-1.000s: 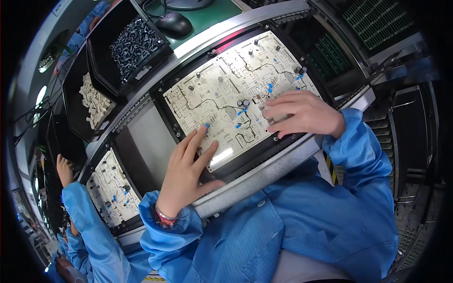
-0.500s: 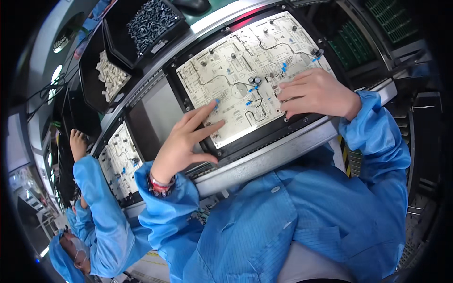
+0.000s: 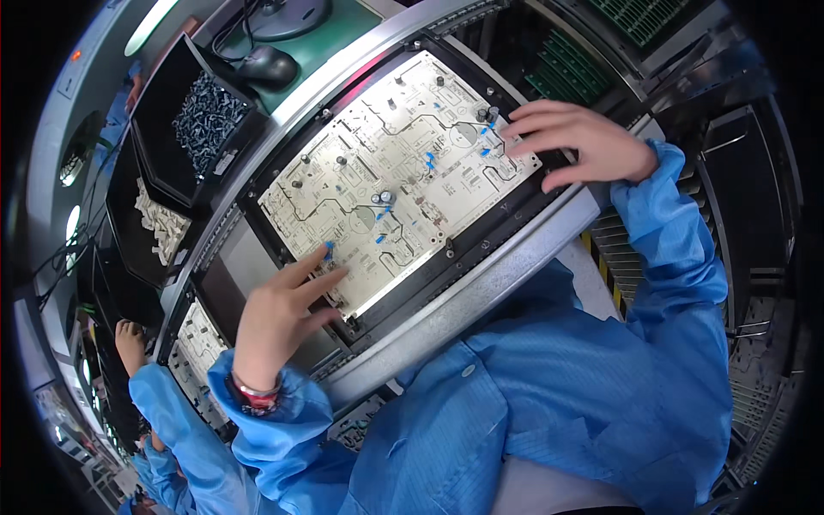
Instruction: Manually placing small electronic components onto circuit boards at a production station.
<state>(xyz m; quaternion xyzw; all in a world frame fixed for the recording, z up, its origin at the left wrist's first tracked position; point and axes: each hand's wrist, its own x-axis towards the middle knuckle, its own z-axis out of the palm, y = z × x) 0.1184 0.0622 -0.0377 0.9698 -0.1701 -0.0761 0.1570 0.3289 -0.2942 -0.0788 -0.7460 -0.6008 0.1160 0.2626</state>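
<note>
A cream circuit board [image 3: 348, 180] lies in a black frame [image 3: 481, 249], dotted with small blue components, black capacitors and two silvery capacitors [image 3: 382, 197]. My left hand [image 3: 276, 322] is open over the board's near left corner. Its index fingertip is at a blue component [image 3: 328, 251] there, and whether it presses on it I cannot tell. Over the right end of the board, my right hand [image 3: 584, 142] has its fingers spread, with nothing in them. The fingertips reach just over the board's edge, near a few blue components [image 3: 487, 129].
Black bins at the far left hold dark small parts [image 3: 206, 120] and white connectors [image 3: 159, 223]. A black mouse [image 3: 268, 67] rests on a green mat. Left along the metal rail [image 3: 463, 300] is another board [image 3: 196, 343], near a co-worker's hand [image 3: 130, 346]. Green boards [image 3: 566, 73] stand far right.
The board now appears farther left in the view, partly because the view has shifted. My right hand has gone from the board's near middle to its right end. My left hand stays by the left corner.
</note>
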